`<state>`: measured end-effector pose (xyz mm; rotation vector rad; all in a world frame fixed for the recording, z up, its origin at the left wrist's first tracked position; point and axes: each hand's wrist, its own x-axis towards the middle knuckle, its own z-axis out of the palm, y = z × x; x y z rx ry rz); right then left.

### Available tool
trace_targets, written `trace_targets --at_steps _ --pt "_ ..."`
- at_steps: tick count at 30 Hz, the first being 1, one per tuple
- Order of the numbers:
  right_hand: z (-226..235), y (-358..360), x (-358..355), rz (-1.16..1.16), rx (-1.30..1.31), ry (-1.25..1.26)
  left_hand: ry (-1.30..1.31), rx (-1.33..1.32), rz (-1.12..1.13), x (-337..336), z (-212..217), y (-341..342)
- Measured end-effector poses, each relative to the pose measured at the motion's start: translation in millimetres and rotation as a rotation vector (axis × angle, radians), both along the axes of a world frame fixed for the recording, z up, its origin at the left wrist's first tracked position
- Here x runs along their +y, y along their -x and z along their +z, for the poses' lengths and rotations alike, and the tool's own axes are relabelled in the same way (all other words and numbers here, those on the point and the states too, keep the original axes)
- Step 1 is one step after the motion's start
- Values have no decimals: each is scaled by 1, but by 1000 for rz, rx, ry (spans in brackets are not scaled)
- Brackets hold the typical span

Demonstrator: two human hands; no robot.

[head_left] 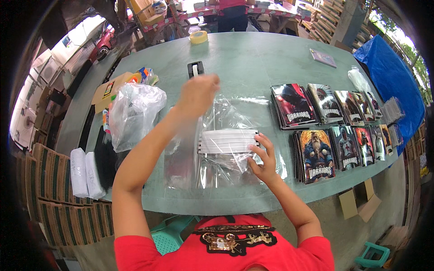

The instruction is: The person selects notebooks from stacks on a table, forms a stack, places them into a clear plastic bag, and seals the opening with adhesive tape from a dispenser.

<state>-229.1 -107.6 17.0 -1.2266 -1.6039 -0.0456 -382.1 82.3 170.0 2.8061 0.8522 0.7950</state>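
A stack of spiral notebooks (228, 142) lies edge-up on the table, white page edges showing, on and partly under clear plastic film (212, 174). At its right end is my right hand (264, 158), fingers spread and curved, their tips touching the stack and film. My left hand (197, 95) is raised above the film's far left part, just on the near side of a black tape dispenser (195, 69). Its fingers are drawn together in a pinch; whatever is between them is too small or blurred to make out.
Several illustrated notebooks (294, 106) stand in piles on the right. Crumpled clear plastic bags (135, 113) and an open carton (107, 92) sit left. A yellow tape roll (199, 37) lies at the far edge. A blue tarp (391, 86) hangs right; a person (233, 16) stands beyond.
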Motion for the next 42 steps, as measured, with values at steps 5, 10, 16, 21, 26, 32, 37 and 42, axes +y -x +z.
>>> trace_targets --at_steps 5,10,16,21,26,32,37,42 --pt "24 -9 -3 -119 -283 6 14 288 -442 -77 35 29" --pt "44 -17 15 239 -461 92 -30 1162 -741 -136 29 42" --pt "49 -20 9 217 -388 -13 -282 442 -421 -75 44 45" --pt "46 -9 7 140 -529 140 -197 471 -499 -58 34 25" --pt "54 -4 3 132 -572 216 -282 462 -579 -46 14 -2" --pt "46 -1 2 139 -417 291 -332 572 -612 -54 1 -18" --pt "53 7 4 67 -497 122 -465 585 -460 -52 3 -15" --pt "52 14 5 -99 -510 10 243 39 -283 -26 24 16"
